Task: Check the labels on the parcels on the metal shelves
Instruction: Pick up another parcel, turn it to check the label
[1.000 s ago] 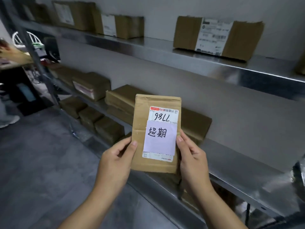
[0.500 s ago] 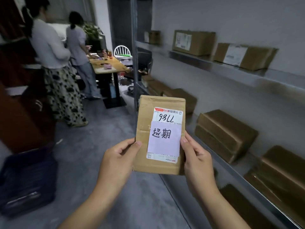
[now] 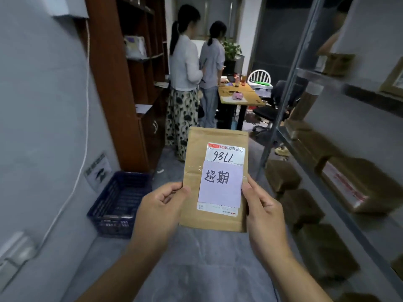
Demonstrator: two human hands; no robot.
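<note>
Parcel (image 3: 196,158), a flat brown envelope, is held upright in the air, left of the metal shelves (image 3: 291,83) and apart from them. Left hand (image 3: 159,212) pinches its lower left edge, thumb pressed on the front, the other fingers curled behind it. Right hand (image 3: 265,214) grips the lower right edge likewise, thumb tip touching the purple note (image 3: 220,184) stuck over the white label (image 3: 225,152) marked 7786
</note>
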